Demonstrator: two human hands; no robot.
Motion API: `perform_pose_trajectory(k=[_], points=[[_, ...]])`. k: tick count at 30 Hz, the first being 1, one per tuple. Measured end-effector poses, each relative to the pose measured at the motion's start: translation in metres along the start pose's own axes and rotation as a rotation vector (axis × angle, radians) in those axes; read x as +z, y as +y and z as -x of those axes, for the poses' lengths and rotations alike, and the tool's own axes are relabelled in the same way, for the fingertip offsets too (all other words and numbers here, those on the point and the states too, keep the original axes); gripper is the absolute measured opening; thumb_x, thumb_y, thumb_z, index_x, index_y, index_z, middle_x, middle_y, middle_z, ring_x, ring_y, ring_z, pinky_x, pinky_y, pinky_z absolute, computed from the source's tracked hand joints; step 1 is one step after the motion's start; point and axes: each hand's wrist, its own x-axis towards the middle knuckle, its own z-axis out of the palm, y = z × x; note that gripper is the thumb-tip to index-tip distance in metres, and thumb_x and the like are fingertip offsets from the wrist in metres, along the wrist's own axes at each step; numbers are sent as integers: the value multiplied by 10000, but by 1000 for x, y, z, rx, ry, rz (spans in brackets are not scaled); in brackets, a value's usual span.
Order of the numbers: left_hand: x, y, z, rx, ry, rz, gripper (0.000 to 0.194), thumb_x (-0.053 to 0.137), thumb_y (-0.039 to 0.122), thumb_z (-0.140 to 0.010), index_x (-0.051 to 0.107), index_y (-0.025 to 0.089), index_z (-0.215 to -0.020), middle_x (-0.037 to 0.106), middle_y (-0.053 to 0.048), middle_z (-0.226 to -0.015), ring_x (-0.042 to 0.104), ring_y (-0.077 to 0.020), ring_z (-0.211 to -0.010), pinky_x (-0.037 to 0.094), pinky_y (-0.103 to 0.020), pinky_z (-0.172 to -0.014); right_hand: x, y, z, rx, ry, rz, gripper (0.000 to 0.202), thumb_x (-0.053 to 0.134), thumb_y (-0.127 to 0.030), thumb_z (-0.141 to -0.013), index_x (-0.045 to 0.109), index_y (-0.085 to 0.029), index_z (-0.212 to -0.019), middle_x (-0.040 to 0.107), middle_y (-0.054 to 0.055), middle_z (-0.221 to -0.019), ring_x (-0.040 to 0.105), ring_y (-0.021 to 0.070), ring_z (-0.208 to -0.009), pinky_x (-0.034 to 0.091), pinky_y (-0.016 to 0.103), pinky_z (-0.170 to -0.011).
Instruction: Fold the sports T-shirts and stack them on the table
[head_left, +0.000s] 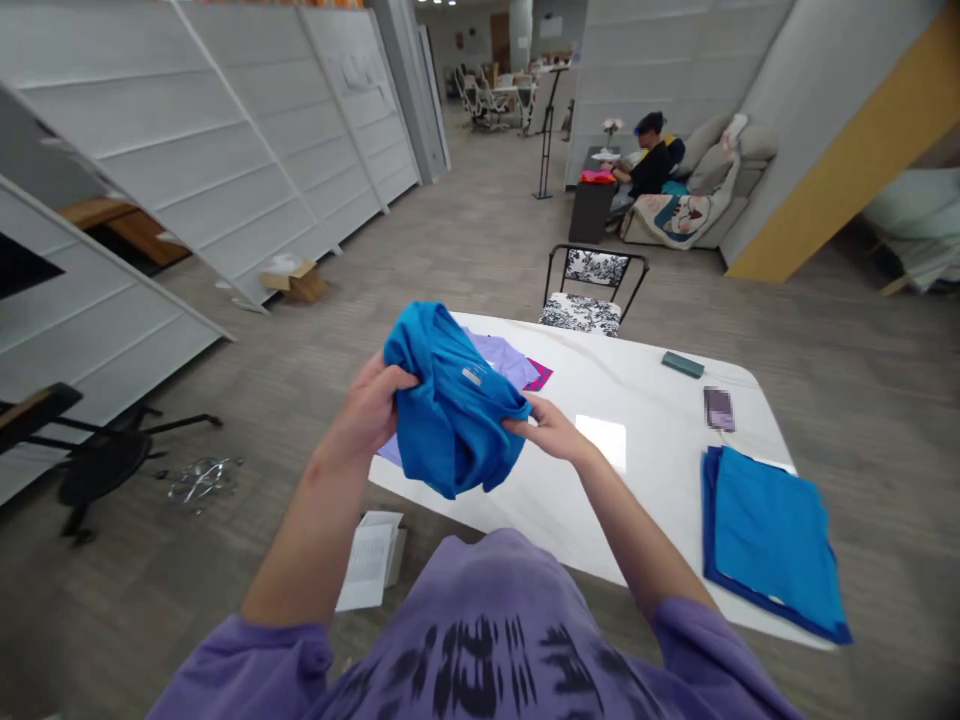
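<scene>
A bunched blue garment (pixel 457 420), with a small pale label near its upper edge, hangs between my two hands above the white table (pixel 637 470). On its left side my left hand (pixel 373 405) is closed round the cloth, thumb on top. My right hand (pixel 553 428) pinches the garment's right edge between thumb and fingers. Behind and partly under it lies lavender cloth (pixel 501 358), and a pink and purple patterned piece (pixel 539 375) pokes out beside that. Folded blue cloth (pixel 776 530) rests in a flat stack at the table's right end.
A dark green case (pixel 682 364) and a phone (pixel 719 409) lie toward the table's far right. A patterned chair (pixel 589 290) stands beyond the far edge. On the floor are an open white box (pixel 369 560) and a cardboard box (pixel 298 280). Another person (pixel 651 165) sits farther back.
</scene>
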Motion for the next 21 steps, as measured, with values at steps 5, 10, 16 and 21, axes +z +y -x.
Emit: perform_pose_trajectory(k=[5,10,16,21], points=[[-44,15,29,3,125,29,152,784,315,-857,692,201,-817,645,31,-673,690,-164,-650,633,-268,-642,-29,-56,10,-155,298,199,317,707,-563,-1069,781,-262,-1136,774,21,-1046,690,223,-969,580,369,-945],[-59,-7,65,-37,44,-220,387,1016,427,-767,783,200,-976,751,-16,-796,678,-173,-674,566,-242,-609,-23,-109,20,-349,304,313,217,686,-468,-1094,751,-281,-1182,767,26,-1031,698,218,-940,593,366,-904],[-79,-45,87,137,191,-418,440,874,622,-908,819,191,-975,766,-35,-872,654,-191,-803,528,-235,-715,-15,-146,46,-451,218,471,114,715,-313,-1050,748,-300,-1158,762,24,-1009,716,218,-917,591,348,-846],[-86,-55,110,263,419,-611,481,712,669,-1001,730,202,-891,667,7,-795,569,-161,-737,460,-233,-688,-8,-163,63,-389,64,723,112,705,-269,-1051,730,-275,-1160,770,24,-1025,724,193,-882,569,312,-793]])
